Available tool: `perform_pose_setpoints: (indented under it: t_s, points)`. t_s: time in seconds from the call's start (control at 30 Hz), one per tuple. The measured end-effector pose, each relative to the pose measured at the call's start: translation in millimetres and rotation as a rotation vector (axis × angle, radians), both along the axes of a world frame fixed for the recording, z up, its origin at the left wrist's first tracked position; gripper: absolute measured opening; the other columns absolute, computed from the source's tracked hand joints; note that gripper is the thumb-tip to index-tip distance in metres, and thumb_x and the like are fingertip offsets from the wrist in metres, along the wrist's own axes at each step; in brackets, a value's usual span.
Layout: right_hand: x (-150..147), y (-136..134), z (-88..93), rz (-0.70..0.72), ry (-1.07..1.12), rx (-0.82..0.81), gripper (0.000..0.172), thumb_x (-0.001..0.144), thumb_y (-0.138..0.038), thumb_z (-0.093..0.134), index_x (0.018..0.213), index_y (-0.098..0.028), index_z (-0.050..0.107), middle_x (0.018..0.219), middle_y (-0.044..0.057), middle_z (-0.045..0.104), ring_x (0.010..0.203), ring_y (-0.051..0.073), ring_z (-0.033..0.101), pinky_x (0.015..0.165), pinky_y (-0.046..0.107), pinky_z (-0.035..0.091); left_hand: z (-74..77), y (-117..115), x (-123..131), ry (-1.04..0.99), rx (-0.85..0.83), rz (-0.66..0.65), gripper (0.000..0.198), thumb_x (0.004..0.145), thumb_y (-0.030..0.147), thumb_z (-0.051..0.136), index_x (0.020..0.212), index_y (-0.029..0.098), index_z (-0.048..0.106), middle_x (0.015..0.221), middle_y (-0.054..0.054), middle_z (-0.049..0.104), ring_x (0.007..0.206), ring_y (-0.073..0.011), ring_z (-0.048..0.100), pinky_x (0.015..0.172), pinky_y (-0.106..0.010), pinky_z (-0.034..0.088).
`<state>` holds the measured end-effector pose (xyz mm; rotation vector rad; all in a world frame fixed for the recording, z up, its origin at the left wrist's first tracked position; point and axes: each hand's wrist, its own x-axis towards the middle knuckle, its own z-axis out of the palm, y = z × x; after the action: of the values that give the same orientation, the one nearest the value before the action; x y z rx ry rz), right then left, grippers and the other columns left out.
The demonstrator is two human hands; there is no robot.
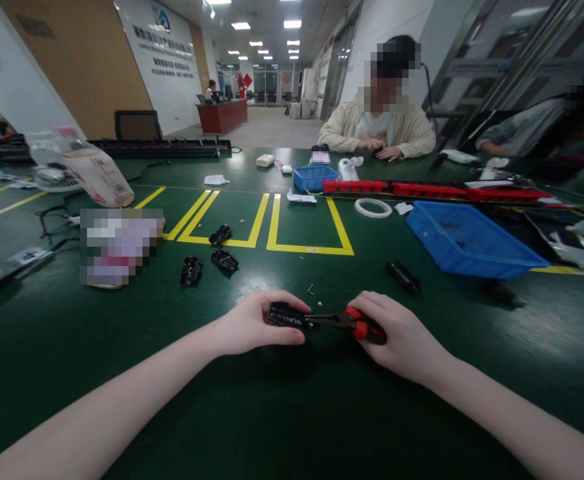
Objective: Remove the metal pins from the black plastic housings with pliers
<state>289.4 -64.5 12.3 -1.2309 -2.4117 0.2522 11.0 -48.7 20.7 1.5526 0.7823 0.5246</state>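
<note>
My left hand (pixel 252 325) is closed around a small black plastic part (pixel 287 316), holding it just above the green table. In my right hand (pixel 397 333) is a pair of needle-nose pliers (pixel 359 323) with red and black handles. Their jaws point left and meet the right end of the black part; whether they grip anything there I cannot tell. Beyond my hands lie small metal pins (pixel 311 289). Similar black parts (pixel 225 261) form a loose group to the left. One longer black part (pixel 403 277) rests farther right.
A large blue bin (pixel 472 240) stands at the right, a smaller blue bin (pixel 315 177) farther back. Red strips (pixel 432 190) and a white tape ring (pixel 373 208) lie nearby. At left are a bottle (pixel 97 175) and a phone-like object (pixel 122 253). A person (pixel 379 120) sits opposite.
</note>
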Motion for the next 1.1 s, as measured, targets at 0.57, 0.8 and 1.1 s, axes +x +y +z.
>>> perform_pose_setpoints:
  t_s: [0.57, 0.8, 1.1]
  points:
    - [3.4, -0.3, 3.5, 0.036, -0.137, 0.223, 0.032, 0.068, -0.012, 0.057, 0.1, -0.018, 0.058, 0.096, 0.008, 0.065, 0.084, 0.023, 0.06, 0.072, 0.037, 0.052, -3.2, -0.9, 0.8, -0.057, -0.141, 0.059, 0.043, 0.072, 0.029, 0.081, 0.111, 0.016, 0.067, 0.096, -0.008, 0.074, 0.084, -0.0186, 0.072, 0.082, -0.034, 0.056]
    - [2.4, 1.4, 3.0, 0.007, -0.15, 0.237, 0.031, 0.069, -0.013, 0.058, 0.1, -0.016, 0.059, 0.097, 0.01, 0.066, 0.085, 0.023, 0.061, 0.073, 0.038, 0.051, -4.3, -0.4, 2.6, -0.033, -0.079, 0.095, 0.048, 0.072, 0.031, 0.081, 0.115, 0.017, 0.065, 0.1, -0.007, 0.072, 0.089, -0.0202, 0.071, 0.082, -0.035, 0.055]
    - [2.6, 2.3, 0.8, -0.009, -0.089, 0.078, 0.025, 0.072, -0.015, 0.059, 0.096, -0.02, 0.059, 0.093, 0.006, 0.065, 0.081, 0.021, 0.06, 0.069, 0.035, 0.05, -3.8, -2.8, 2.0, 0.007, 0.041, 0.099, 0.045, 0.076, 0.034, 0.077, 0.116, 0.019, 0.063, 0.102, -0.004, 0.07, 0.085, -0.0174, 0.068, 0.073, -0.03, 0.055]
